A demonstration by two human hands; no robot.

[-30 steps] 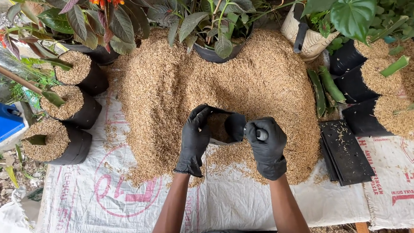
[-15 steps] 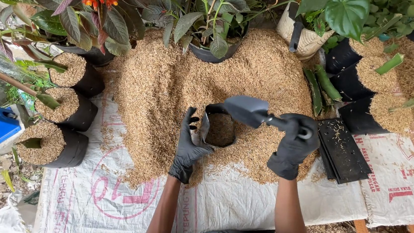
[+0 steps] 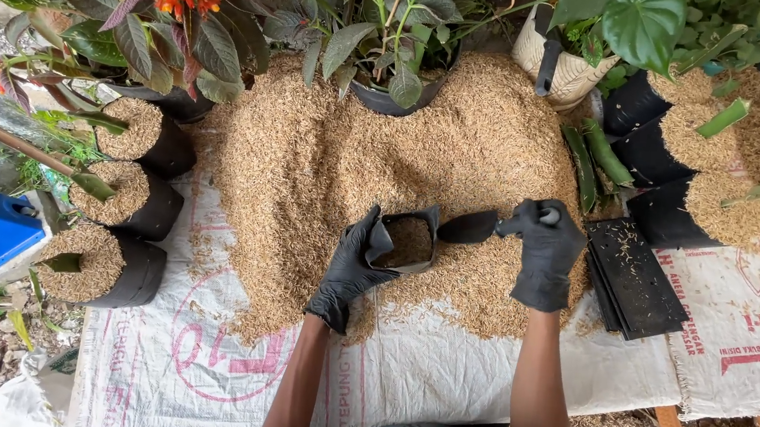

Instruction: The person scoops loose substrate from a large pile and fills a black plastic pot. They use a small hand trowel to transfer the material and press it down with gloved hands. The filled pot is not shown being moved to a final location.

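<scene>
Right hand [image 3: 545,255] fingers gripping scoop [image 3: 470,227], lowered beside bag [image 3: 405,240]; left hand [image 3: 349,270] fingers still clasping bag rim.

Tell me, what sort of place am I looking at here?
Likely an outdoor garden potting spot: a husk pile spread on woven sacks, filled black grow bags, and potted plants along the far edge.

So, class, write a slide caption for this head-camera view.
Gloved left hand steadies a black grow bag while right hand scoops rice husks with a trowel.
</scene>
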